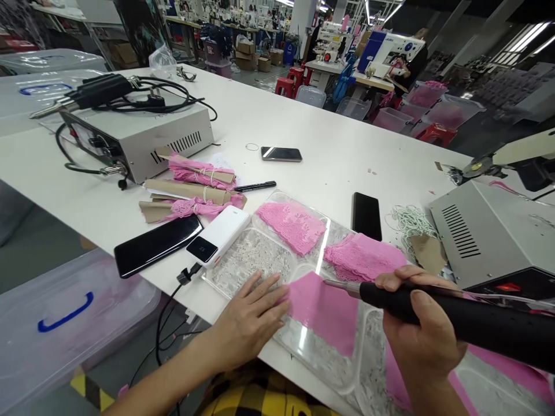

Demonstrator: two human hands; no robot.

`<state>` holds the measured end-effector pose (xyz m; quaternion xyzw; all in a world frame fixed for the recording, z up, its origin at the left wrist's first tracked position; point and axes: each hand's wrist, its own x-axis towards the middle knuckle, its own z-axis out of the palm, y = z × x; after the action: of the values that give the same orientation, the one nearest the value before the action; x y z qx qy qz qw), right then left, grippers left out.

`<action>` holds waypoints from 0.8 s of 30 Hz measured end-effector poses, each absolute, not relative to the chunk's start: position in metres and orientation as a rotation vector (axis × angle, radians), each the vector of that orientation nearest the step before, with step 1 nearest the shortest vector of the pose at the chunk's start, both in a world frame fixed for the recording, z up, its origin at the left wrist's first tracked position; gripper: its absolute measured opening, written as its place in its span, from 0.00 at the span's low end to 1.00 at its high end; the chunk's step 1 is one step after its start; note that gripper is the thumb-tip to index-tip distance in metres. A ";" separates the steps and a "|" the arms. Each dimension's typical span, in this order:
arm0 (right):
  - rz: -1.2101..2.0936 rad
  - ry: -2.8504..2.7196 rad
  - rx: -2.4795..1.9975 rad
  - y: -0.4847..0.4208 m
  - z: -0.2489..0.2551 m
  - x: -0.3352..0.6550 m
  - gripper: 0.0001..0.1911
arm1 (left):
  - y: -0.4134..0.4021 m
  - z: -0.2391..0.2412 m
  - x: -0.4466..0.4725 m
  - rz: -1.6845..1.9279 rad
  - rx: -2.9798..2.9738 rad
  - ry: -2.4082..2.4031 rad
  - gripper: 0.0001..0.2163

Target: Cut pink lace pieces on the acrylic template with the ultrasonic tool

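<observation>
My right hand point(422, 323) is wrapped round a thick black handheld tool point(468, 323) with a tapered metal tip. The tip meets the upper edge of a flat pink fabric piece point(325, 312) on a clear plastic template point(299, 341). At that piece's left edge my left hand point(254, 320) lies flat, fingers spread, fingertips touching the fabric and template. Behind the tip, also on the template, are a pink lace piece point(292, 225) and a stack of pink lace pieces point(364, 257). More pink fabric point(396, 375) shows under my right forearm, partly hidden.
A white power bank point(221, 234), a large black phone point(156, 245) and tied pink bundles point(203, 173) lie left. Another phone point(366, 215), white elastic cord point(414, 225) and a grey control box point(494, 231) are right. A second box point(151, 138) carries a similar tool point(93, 92).
</observation>
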<state>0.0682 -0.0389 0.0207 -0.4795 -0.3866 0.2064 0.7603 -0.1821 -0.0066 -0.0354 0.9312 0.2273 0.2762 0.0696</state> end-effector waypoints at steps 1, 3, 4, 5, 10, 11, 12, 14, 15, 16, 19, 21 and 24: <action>0.466 -0.832 -1.028 -0.038 0.021 0.066 0.05 | -0.007 -0.035 -0.184 0.832 2.805 0.676 0.14; 0.496 -0.826 -1.010 -0.036 0.022 0.060 0.05 | -0.008 -0.035 -0.187 0.839 2.814 0.662 0.14; 0.510 -0.831 -1.007 -0.035 0.021 0.056 0.05 | -0.009 -0.035 -0.189 0.839 2.818 0.659 0.15; 0.522 -0.839 -1.006 -0.034 0.021 0.053 0.05 | -0.009 -0.035 -0.191 0.836 2.819 0.659 0.15; 0.560 -0.878 -0.983 -0.027 0.019 0.042 0.04 | -0.012 -0.038 -0.197 0.837 2.805 0.649 0.16; 0.560 -0.882 -0.983 -0.027 0.019 0.041 0.04 | -0.012 -0.039 -0.197 0.841 2.801 0.648 0.16; 0.559 -0.886 -0.985 -0.026 0.018 0.040 0.05 | -0.013 -0.040 -0.197 0.847 2.795 0.649 0.15; 0.562 -0.896 -0.988 -0.026 0.018 0.040 0.04 | -0.013 -0.042 -0.197 0.866 2.780 0.657 0.15; 0.564 -0.903 -0.988 -0.026 0.018 0.041 0.04 | -0.014 -0.043 -0.197 0.874 2.773 0.661 0.15; 0.566 -0.912 -0.988 -0.026 0.018 0.041 0.04 | -0.014 -0.043 -0.197 0.877 2.769 0.665 0.14; 0.562 -0.943 -0.990 -0.027 0.018 0.043 0.03 | -0.014 -0.045 -0.196 0.868 2.781 0.668 0.15; 0.557 -0.952 -0.997 -0.027 0.018 0.043 0.04 | -0.014 -0.045 -0.197 0.857 2.788 0.669 0.16; 0.555 -0.926 -1.001 -0.027 0.019 0.040 0.04 | -0.015 -0.045 -0.197 0.876 2.779 0.672 0.16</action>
<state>0.0404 -0.0272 0.0194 -0.4564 -0.4221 0.2532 0.7412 -0.1969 -0.0145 -0.0448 0.9267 0.2240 0.2922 0.0757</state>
